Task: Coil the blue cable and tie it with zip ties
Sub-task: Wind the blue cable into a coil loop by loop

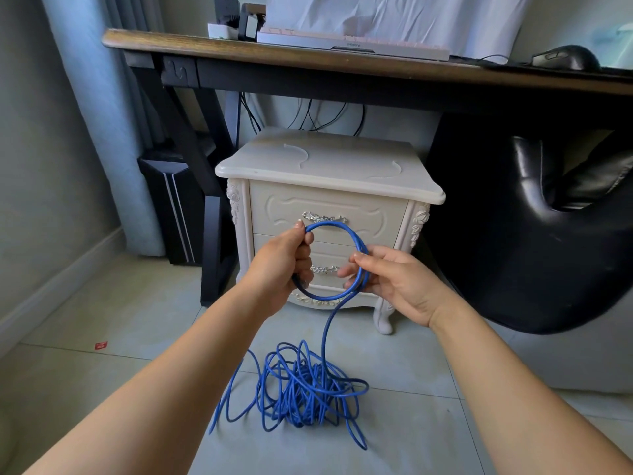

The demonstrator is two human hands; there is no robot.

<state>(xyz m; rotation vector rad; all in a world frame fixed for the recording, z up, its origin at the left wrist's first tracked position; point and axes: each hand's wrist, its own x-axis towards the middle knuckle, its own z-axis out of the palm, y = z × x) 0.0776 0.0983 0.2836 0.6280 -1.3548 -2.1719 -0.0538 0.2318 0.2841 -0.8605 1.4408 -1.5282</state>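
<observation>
A small round coil of blue cable [342, 231] hangs in the air in front of the white nightstand. My left hand [286, 258] grips the coil's left side, fingers curled round the strands. My right hand [387, 279] pinches its right side between thumb and fingers. From the coil's lower right one strand [327, 332] drops to a loose tangled heap of the same blue cable [301, 389] on the tiled floor between my forearms. Two pale zip ties [298, 154] [390, 171] lie curved on top of the nightstand.
The white nightstand [239, 166] stands under a dark wooden desk [191, 46] carrying a keyboard [352, 42] and a mouse [565, 56]. A black chair [534, 241] sits at the right, a black computer case [171, 207] and a curtain at the left. A red scrap [101, 344] lies on the floor.
</observation>
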